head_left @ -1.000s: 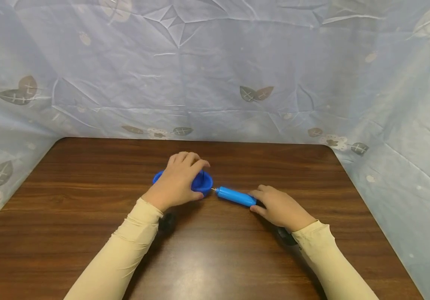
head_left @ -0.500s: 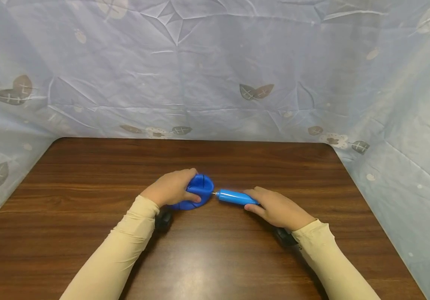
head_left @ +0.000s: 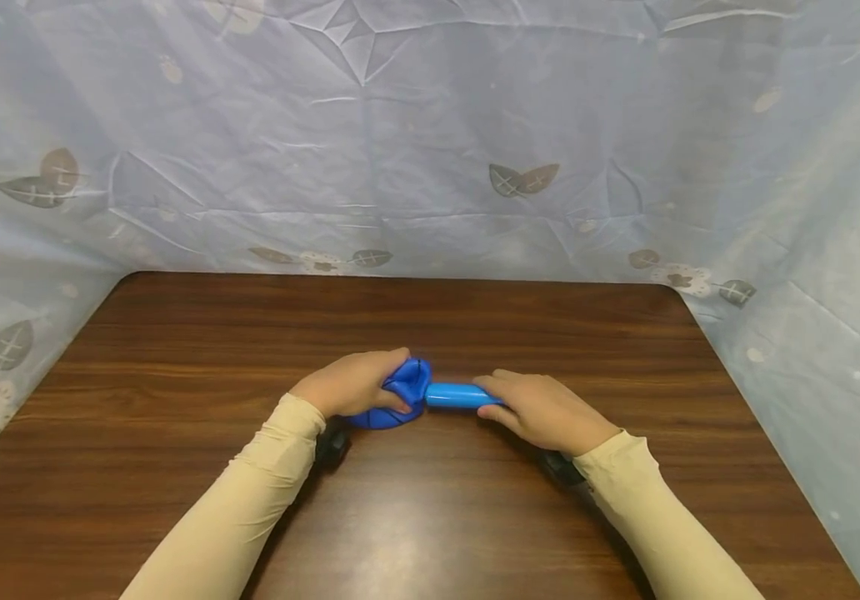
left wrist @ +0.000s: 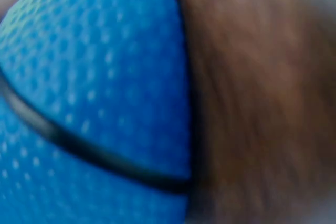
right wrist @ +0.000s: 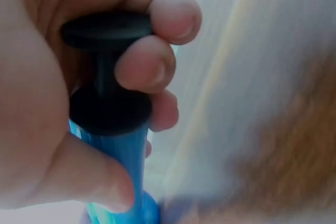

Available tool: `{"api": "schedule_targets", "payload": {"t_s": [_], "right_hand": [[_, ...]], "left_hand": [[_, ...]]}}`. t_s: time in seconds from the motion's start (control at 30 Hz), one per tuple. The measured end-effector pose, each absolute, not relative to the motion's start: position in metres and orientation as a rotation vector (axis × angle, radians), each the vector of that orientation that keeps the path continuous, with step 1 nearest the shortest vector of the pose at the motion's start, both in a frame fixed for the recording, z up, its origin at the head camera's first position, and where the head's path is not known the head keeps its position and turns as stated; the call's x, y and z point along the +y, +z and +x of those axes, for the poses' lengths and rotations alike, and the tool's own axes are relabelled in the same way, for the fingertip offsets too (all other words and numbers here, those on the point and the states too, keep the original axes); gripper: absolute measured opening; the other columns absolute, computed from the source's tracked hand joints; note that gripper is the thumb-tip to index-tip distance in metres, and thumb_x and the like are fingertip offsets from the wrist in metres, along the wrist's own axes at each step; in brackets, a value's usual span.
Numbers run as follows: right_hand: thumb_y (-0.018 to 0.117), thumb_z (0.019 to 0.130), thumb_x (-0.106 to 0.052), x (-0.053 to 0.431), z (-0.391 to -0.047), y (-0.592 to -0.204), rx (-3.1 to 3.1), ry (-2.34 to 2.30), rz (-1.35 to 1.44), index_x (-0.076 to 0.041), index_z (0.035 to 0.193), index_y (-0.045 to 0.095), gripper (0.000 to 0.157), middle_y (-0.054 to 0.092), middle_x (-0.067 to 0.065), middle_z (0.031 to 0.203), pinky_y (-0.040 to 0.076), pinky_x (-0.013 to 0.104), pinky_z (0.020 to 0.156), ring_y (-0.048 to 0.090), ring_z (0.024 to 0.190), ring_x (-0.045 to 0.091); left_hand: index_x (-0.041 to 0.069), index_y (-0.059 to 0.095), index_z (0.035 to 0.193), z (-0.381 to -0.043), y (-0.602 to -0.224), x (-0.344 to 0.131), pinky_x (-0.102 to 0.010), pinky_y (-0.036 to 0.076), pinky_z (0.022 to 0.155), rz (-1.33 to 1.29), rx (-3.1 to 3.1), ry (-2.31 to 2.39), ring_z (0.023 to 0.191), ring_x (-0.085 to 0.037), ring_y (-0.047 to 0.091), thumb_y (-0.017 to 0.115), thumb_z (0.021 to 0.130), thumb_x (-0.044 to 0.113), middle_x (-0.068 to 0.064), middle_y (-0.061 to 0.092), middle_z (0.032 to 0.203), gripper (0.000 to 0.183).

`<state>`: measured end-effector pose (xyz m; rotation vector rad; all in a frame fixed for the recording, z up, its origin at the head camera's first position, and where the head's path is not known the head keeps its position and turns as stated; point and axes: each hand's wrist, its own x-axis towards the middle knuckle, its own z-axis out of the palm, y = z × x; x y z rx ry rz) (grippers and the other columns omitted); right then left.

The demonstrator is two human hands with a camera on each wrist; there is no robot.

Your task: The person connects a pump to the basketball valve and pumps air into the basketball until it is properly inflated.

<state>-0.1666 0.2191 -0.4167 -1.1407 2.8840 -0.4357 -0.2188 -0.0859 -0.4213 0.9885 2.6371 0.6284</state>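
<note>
A deflated blue rubber ball with black lines sits caved in near the middle of the table. My left hand grips it, thumb on the near side and fingers over the far side. Its dimpled skin fills much of the left wrist view as a blue ball surface. My right hand holds a blue hand pump lying level, its front end against the ball's right side. No needle shows between them. In the right wrist view, fingers curl round the pump's black plunger handle, with the thumb along the blue barrel.
The dark wood table spreads around both hands. A pale blue patterned cloth hangs behind it and along both sides. Dark wrist cameras sit under both wrists, close to the tabletop.
My left hand has turned the ball and drawn it nearer to me. The pump has swung level and moved left against the ball; its needle, visible earlier, is now out of sight.
</note>
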Motion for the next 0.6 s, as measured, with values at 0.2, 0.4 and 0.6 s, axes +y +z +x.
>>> {"api": "schedule_targets", "payload": {"t_s": [0.2,0.4,0.6], "right_hand": [[0.062,0.105,-0.033,0.209,-0.166,-0.422,2.905,-0.442,-1.104,-0.012,0.136,0.063,0.037,0.064,-0.006,0.101,0.058,0.038,0.081,0.061,0.085,0.010],[0.061,0.105,-0.035,0.204,-0.160,-0.426,2.856,-0.537,-0.940,-0.017,0.127,0.064,0.028,0.064,-0.008,0.103,0.056,0.038,0.083,0.060,0.089,0.012],[0.060,0.106,-0.035,0.213,-0.152,-0.419,2.774,-0.629,-0.753,-0.020,0.111,0.064,0.017,0.057,-0.009,0.084,0.048,0.033,0.073,0.054,0.078,0.012]], "left_hand": [[0.020,0.048,0.103,-0.216,-0.420,-0.080,-0.033,0.048,0.072,0.963,2.625,0.665,0.081,-0.016,0.056,0.081,0.089,0.045,0.004,0.055,0.087,0.044],[0.017,0.055,0.115,-0.213,-0.412,-0.081,-0.040,0.054,0.083,0.921,2.720,0.574,0.094,-0.020,0.061,0.087,0.083,0.047,0.001,0.064,0.101,0.054],[0.006,0.046,0.150,-0.195,-0.393,-0.076,-0.060,0.034,0.118,0.945,2.936,0.419,0.135,-0.039,0.046,0.093,0.074,0.049,-0.017,0.056,0.140,0.099]]}}
